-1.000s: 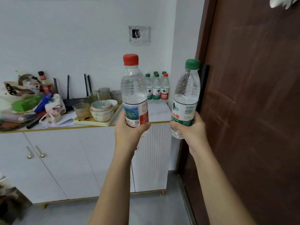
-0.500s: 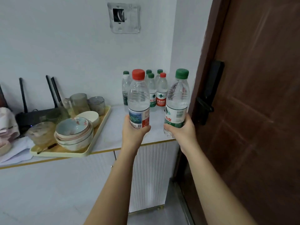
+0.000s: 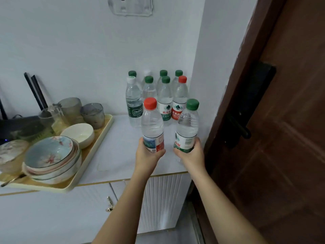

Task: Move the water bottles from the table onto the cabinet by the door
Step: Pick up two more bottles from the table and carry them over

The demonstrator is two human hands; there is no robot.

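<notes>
Hands are both at centre of view, each wrapped round a water btl. L hand (image 3: 149,156) grips the red-cap btl (image 3: 152,124) low on its label, fingers curled round it. R hand (image 3: 191,156) grips the green-cap btl (image 3: 187,127) the same way, at the label's lower edge. Both btls are upright and side by side w/ a small gap, green-cap one at 3 o'clock of the red-cap one. They're over the front-right part of the cabinet top (image 3: 119,148). Their bases are hidden by the hands, so can't tell if they touch the surface or sit just above it.

At 12 o'clock from the held pair, in the wall corner, a btl cluster (image 3: 165,95) stands on the top. Its caps are mostly green, w/ one red cap at front right. One white-capped btl w/ a dark green label is at the left. The held pair is near the cluster.

At 9 o'clock is a cream tray (image 3: 93,155) w/ stacked patterned bowls (image 3: 51,155), a white bowl (image 3: 79,132) and smoky glasses (image 3: 91,114). The tray's near corner overhangs the front edge. A black router (image 3: 19,127) sits beyond at 10 o'clock. A brown door (image 3: 284,147) is at 3 o'clock, its black handle (image 3: 241,127) near the green-cap btl.
</notes>
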